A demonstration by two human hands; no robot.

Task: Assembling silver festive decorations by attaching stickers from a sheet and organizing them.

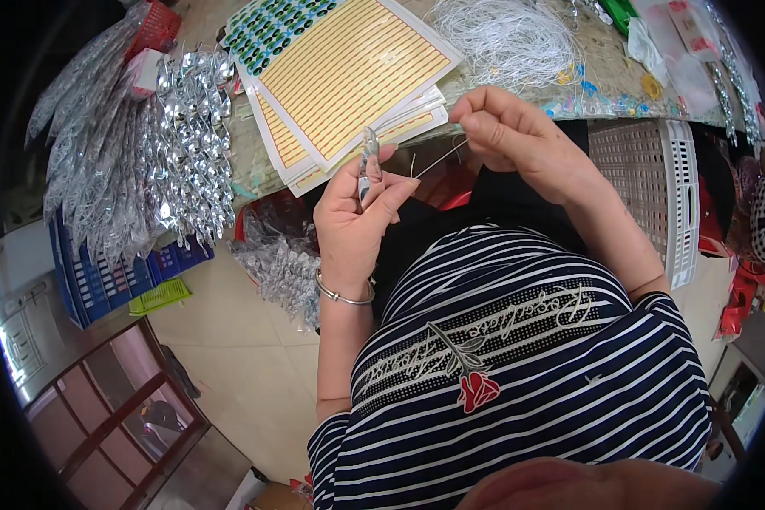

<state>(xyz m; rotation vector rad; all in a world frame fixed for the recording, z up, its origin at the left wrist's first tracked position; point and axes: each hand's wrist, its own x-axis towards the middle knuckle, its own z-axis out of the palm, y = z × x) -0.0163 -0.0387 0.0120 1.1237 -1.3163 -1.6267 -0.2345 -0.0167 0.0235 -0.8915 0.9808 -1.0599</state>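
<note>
Between the fingers and thumb of my left hand [353, 211] is a small shiny silver ornament [368, 161], held upright. A thin white string [440, 159] stretches from it across to my right hand [510, 136], whose fingers are pinched together on the string's other part. Both hands are in front of my body, just off the table's near edge. Beyond them lie sheets of stickers [357, 76], yellow with red lines, with blue-green eye shapes on the far left part. My fingers cover part of the ornament.
A tangled heap of white strings [506, 38] lies on the table [569, 106] behind my right hand. Twisted silver ornaments [191, 140] and clear-wrapped bundles [93, 161] hang over the left edge. A white plastic basket [676, 204] stands below at the right, bagged silver pieces [285, 263] below at the left.
</note>
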